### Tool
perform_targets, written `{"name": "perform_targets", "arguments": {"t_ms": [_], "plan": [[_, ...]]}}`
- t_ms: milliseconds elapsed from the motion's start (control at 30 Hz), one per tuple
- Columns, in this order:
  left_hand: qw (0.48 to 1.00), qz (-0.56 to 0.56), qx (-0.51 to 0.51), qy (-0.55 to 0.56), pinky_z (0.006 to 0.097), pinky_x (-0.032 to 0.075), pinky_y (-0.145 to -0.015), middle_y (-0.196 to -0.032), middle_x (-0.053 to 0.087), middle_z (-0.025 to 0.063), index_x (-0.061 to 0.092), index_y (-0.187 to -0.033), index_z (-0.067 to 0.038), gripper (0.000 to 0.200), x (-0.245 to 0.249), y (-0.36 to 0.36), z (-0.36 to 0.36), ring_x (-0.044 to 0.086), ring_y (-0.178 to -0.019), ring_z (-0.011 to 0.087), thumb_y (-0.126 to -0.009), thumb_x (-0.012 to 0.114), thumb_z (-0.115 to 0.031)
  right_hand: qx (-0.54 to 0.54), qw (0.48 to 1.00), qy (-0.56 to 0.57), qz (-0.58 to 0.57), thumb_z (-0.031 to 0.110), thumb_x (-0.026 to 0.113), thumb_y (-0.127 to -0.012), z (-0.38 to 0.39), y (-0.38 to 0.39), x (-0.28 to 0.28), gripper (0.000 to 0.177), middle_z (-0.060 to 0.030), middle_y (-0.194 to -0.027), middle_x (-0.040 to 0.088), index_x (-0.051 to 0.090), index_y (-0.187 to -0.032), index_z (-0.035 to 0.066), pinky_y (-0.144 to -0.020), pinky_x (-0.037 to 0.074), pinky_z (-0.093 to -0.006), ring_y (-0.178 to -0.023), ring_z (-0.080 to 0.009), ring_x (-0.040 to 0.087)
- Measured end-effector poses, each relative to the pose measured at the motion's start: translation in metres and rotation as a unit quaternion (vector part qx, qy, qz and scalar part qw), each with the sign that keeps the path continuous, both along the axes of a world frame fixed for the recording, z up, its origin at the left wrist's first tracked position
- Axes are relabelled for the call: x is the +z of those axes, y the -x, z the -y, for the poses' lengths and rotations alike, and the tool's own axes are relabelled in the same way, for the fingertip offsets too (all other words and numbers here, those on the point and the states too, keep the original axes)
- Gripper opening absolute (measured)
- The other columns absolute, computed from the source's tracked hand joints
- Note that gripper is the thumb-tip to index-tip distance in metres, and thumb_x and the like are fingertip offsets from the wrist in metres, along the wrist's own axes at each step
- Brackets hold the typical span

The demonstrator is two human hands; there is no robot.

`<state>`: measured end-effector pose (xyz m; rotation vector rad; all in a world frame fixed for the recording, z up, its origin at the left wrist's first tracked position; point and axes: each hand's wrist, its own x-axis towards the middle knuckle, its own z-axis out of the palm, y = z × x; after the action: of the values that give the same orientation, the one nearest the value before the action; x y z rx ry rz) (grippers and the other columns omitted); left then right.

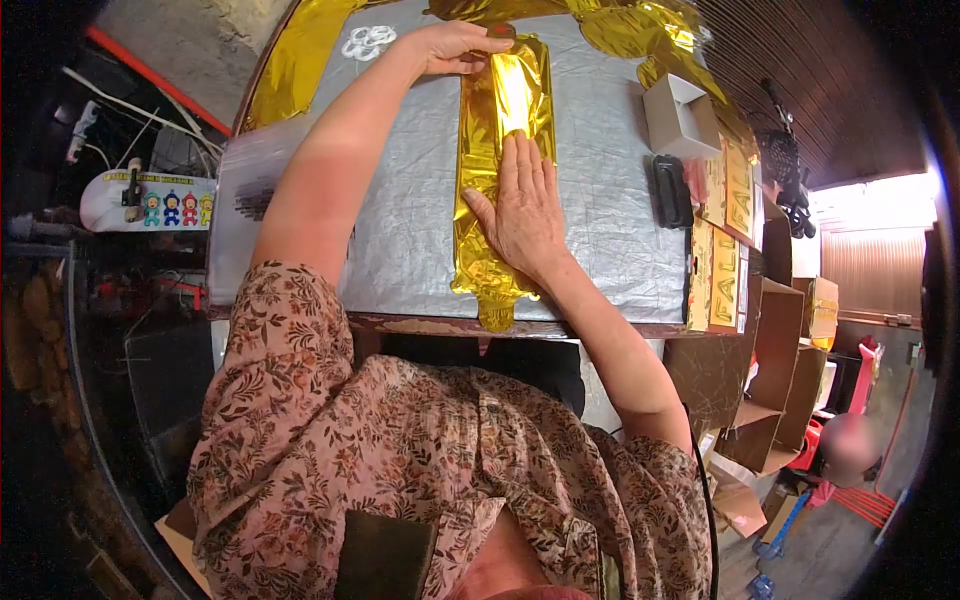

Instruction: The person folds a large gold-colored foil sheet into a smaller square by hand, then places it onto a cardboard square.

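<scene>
A folded gold foil sheet [482,150], probably a deflated balloon, lies at the centre of the frame on the grey-covered worktop [615,240]. The right hand [525,215] presses it flat, fingers nearly together, thumb spread; the left hand [455,48] is at its top edge, though whether those fingers clamp foil or the dark disc [501,34] cannot be told. Uneven pressure could crease the thin foil; a hard pull could tear it. Printed packets [725,275] at right read "FALL"; the skateboard's [150,205] lettering, left, is too small.
</scene>
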<state>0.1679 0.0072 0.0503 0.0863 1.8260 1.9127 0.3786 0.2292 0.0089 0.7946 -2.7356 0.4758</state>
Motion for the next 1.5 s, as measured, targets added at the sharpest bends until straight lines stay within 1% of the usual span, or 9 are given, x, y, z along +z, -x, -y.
{"name": "perform_targets", "arguments": {"t_ms": [300,500,567,667,800,867,1067,1267,1500], "plan": [[0.999,-0.019,0.035,0.031,0.0223,0.054,-0.081,-0.104,0.07,-0.0024,0.07,-0.112,-0.01,0.024,-0.013,-0.001,0.002,0.064,-0.092,0.0083,-0.091,0.079,-0.016,0.013,1.0,-0.019,-0.005,0.051,0.051,-0.104,-0.001,0.001,0.002,0.08,-0.0261,-0.161,0.035,0.032,-0.154,-0.009,-0.121,0.025,-0.0525,-0.149,-0.041,0.032],[0.964,-0.208,0.055,0.153,0.0313,0.057,-0.082,-0.1,0.074,0.0037,0.069,-0.12,-0.007,0.041,-0.042,0.011,0.003,0.07,-0.091,0.0159,-0.082,0.082,-0.016,0.017,0.999,-0.029,-0.01,0.05,0.05,-0.104,-0.001,0.002,0.002,0.077,-0.0248,-0.16,0.038,0.036,-0.153,-0.007,-0.12,0.025,-0.0532,-0.147,-0.0409,0.034],[0.869,-0.349,0.08,0.341,0.036,0.057,-0.086,-0.105,0.076,0.0099,0.069,-0.123,-0.008,0.056,-0.044,0.012,0.001,0.072,-0.096,0.0235,-0.072,0.086,-0.022,0.019,0.999,-0.026,-0.015,0.05,0.049,-0.104,-0.001,0.002,0.001,0.075,-0.0243,-0.159,0.039,0.038,-0.153,-0.005,-0.12,0.026,-0.0531,-0.147,-0.041,0.035],[0.873,-0.371,0.081,0.305,0.0376,0.056,-0.089,-0.11,0.075,0.0149,0.068,-0.124,-0.008,0.062,-0.049,0.013,0.001,0.071,-0.1,0.0306,-0.067,0.086,-0.027,0.022,0.999,-0.039,-0.019,0.05,0.049,-0.105,-0.001,0.001,0.003,0.072,-0.0241,-0.159,0.039,0.04,-0.153,-0.002,-0.119,0.026,-0.0528,-0.147,-0.0407,0.035],[0.8,-0.4,0.094,0.436,0.0381,0.055,-0.092,-0.115,0.072,0.012,0.065,-0.13,-0.011,0.053,-0.03,-0.007,-0.009,0.07,-0.104,0.0297,-0.08,0.082,-0.013,0.021,0.999,-0.035,-0.024,0.05,0.049,-0.105,-0.001,0.002,0.002,0.07,-0.0238,-0.159,0.039,0.042,-0.153,0.0,-0.119,0.026,-0.0532,-0.147,-0.0402,0.035],[0.658,-0.609,0.178,0.406,0.041,0.054,-0.092,-0.115,0.068,0.0131,0.066,-0.127,-0.011,0.049,-0.035,-0.005,-0.009,0.067,-0.105,0.0347,-0.081,0.08,-0.013,0.02,0.999,-0.044,-0.02,0.05,0.048,-0.105,-0.001,0.001,0.003,0.07,-0.0235,-0.159,0.039,0.042,-0.153,0.0,-0.12,0.026,-0.0535,-0.148,-0.0402,0.034],[0.833,-0.489,-0.037,0.256,0.0373,0.054,-0.089,-0.114,0.066,0.0094,0.073,-0.114,-0.01,0.03,-0.028,-0.027,-0.065,0.066,-0.103,0.0287,-0.091,0.075,-0.03,0.02,0.999,-0.04,-0.018,0.05,0.048,-0.105,-0.001,0.001,0.002,0.07,-0.0229,-0.16,0.038,0.04,-0.154,0.001,-0.12,0.026,-0.0548,-0.147,-0.0407,0.035],[0.8,-0.533,-0.033,0.273,0.037,0.052,-0.095,-0.116,0.064,0.0096,0.072,-0.116,-0.011,0.039,-0.05,-0.023,-0.069,0.064,-0.108,0.0274,-0.09,0.077,-0.039,0.027,0.994,0.099,0.033,0.043,0.057,-0.103,-0.003,0.003,0.006,0.074,-0.0278,-0.157,0.039,0.032,-0.154,-0.004,-0.12,0.025,-0.0547,-0.145,-0.0443,0.037],[0.795,-0.544,-0.025,0.267,0.0382,0.05,-0.099,-0.119,0.063,0.0118,0.071,-0.12,-0.009,0.042,-0.061,-0.019,-0.069,0.062,-0.112,0.0286,-0.09,0.076,-0.039,0.024,0.999,0.022,-0.001,0.035,0.058,-0.103,-0.003,0.003,0.002,0.066,-0.0297,-0.154,0.041,0.035,-0.151,-0.006,-0.12,0.027,-0.0545,-0.144,-0.0438,0.038]]}}
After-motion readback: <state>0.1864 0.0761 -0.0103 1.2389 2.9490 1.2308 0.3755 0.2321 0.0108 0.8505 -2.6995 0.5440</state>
